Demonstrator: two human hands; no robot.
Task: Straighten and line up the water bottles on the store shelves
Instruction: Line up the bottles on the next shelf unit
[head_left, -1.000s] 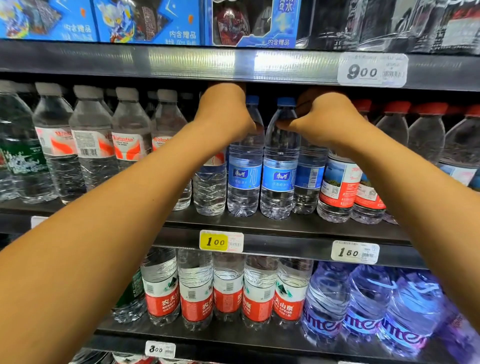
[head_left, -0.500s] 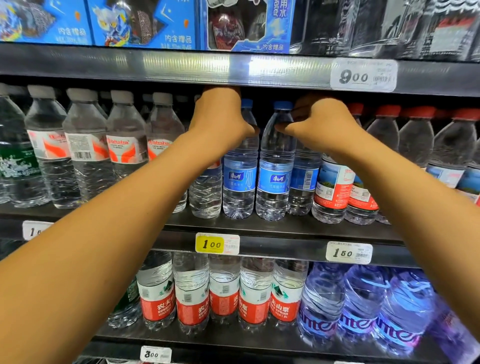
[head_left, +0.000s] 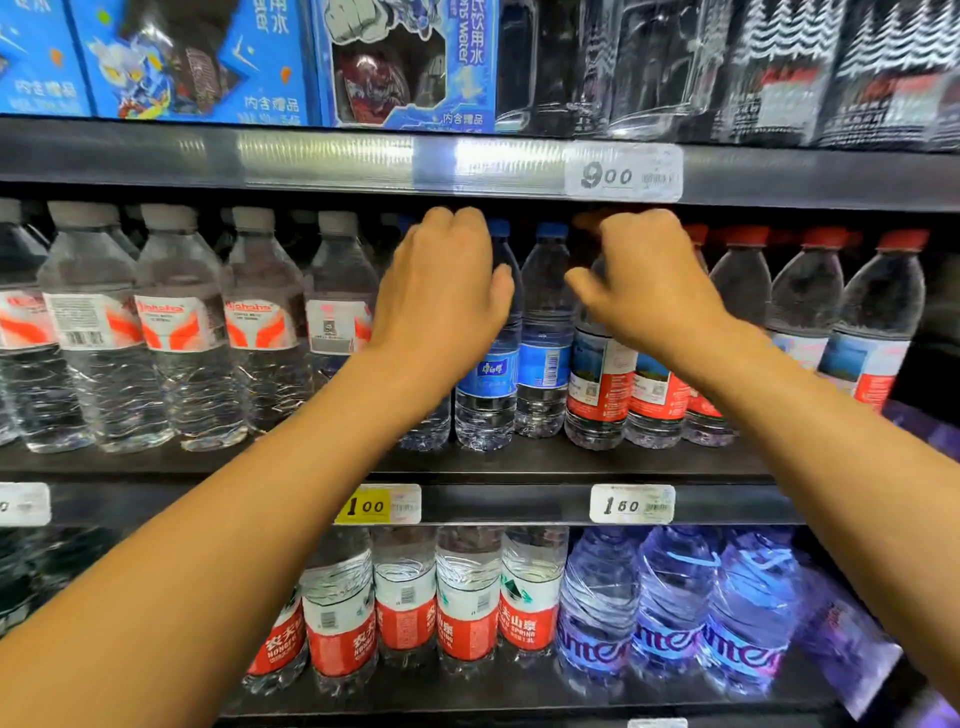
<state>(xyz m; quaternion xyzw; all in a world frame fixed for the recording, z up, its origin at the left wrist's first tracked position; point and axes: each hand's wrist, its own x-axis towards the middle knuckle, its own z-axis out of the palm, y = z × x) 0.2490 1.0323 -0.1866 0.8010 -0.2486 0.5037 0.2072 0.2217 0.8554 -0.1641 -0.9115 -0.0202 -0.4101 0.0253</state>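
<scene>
A blue-capped bottle (head_left: 488, 332) is held at the shoulder by the left hand (head_left: 441, 291). Just right of that bottle, the right hand (head_left: 644, 280) is raised with fingers curled; its grip cannot be told.

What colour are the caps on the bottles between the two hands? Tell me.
Blue caps, seen in the head view.

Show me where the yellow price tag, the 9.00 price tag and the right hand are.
yellow price tag (head_left: 363, 505): head view, on its yellow part with the printed number.
9.00 price tag (head_left: 623, 174): head view, middle of the label.
right hand (head_left: 647, 291): head view, back of the hand.
</scene>
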